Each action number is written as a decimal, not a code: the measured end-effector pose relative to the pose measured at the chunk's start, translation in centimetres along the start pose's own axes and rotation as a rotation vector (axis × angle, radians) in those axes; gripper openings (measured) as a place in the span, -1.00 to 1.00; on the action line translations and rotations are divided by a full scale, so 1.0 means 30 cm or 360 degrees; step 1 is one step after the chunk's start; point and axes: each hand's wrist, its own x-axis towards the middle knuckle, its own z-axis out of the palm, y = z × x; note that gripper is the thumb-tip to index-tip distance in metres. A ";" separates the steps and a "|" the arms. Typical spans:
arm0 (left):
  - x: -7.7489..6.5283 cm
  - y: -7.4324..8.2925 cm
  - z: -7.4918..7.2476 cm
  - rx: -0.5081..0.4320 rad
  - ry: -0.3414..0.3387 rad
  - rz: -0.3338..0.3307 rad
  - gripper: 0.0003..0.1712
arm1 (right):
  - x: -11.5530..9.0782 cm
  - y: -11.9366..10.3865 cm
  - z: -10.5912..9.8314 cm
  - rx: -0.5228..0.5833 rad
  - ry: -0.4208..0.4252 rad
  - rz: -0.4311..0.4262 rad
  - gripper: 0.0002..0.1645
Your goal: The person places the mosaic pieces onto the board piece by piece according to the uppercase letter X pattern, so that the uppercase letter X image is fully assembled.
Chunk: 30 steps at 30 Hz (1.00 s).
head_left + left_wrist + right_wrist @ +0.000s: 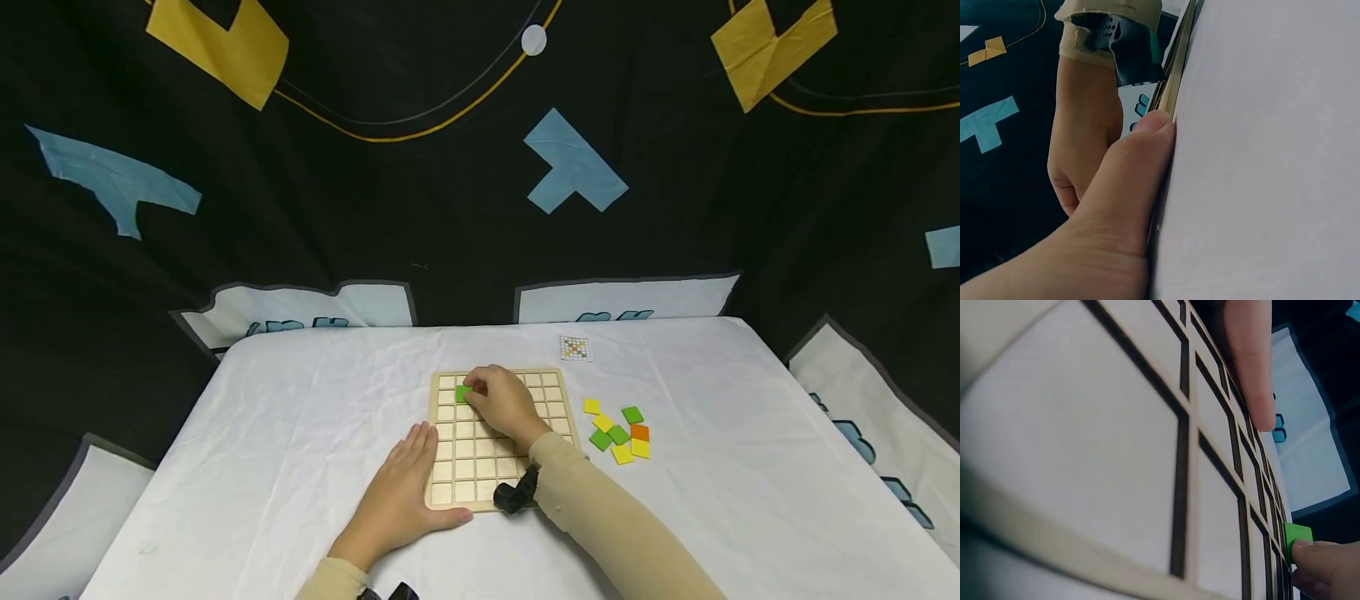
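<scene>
A wooden grid board (464,450) with square cells lies on the white cloth. My right hand (504,405) reaches over its upper left part and pinches a green square tile (462,393) there. In the right wrist view the green tile (1298,540) stands tilted at the board's surface between thumb and fingers; whether it touches a cell's floor I cannot tell. My left hand (401,492) lies flat along the board's left edge, fingers straight. Its thumb (1132,169) stretches along the near edge and touches the board's side in the left wrist view.
Right of the board lie several loose tiles: yellow tiles (592,406), green tiles (632,415) and an orange tile (640,432). Behind them is a small card with a coloured grid pattern (576,348). A dark patterned curtain (465,233) hangs beyond the table (720,500).
</scene>
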 end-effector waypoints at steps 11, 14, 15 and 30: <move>0.011 -0.022 -0.006 -0.0019 -0.0005 0.0042 0.53 | -0.010 0.001 -0.011 -0.0033 -0.0058 -0.0054 -0.80; 0.010 -0.021 -0.004 -0.0016 -0.0002 0.0030 0.55 | -0.016 0.009 -0.018 -0.0064 -0.0099 -0.0110 -0.77; 0.009 -0.021 -0.003 -0.0010 -0.0002 0.0023 0.55 | -0.018 0.013 -0.022 -0.0057 -0.0114 -0.0137 -0.77; 0.008 -0.019 0.010 -0.0002 -0.0003 -0.0028 0.58 | -0.147 0.116 -0.194 0.0012 -0.0106 -0.0158 -0.66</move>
